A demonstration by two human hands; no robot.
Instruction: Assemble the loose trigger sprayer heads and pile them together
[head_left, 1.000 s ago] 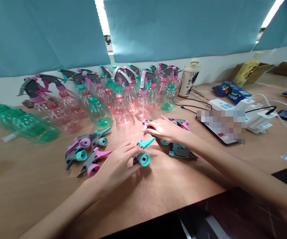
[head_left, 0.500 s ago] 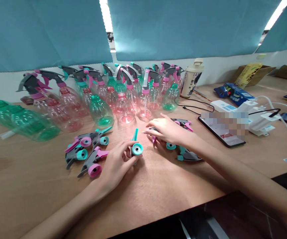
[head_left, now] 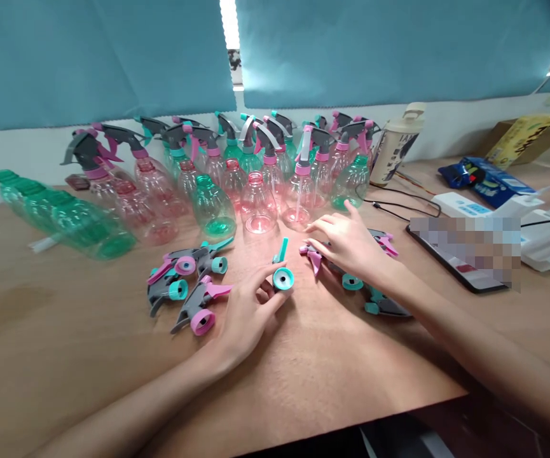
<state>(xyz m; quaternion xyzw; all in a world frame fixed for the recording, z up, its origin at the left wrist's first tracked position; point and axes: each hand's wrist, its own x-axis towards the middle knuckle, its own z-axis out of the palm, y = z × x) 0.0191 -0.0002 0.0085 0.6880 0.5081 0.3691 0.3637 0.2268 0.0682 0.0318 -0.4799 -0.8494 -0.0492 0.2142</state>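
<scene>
**Teal sprayer pinched, pink one under fingers**

The left hand grips the teal sprayer just over the counter, its round collar turned outward. That smooth plastic could slip if the thumb slackened. The right hand arches over the pink sprayer; whether its grip has closed, I cannot tell. Its hooked trigger might snag a neighbour if dragged. Beyond, thin-walled, bulbous bottles could topple if knocked.

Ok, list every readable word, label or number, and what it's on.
"IA", then an unclear letter: cream bottle; smaller characters unreadable.
Yellow container: dark lettering, too blurred.
Blue packet: lettering too blurred.
White power strip: label too small.
Phone: screen pixelated, unreadable.
</scene>
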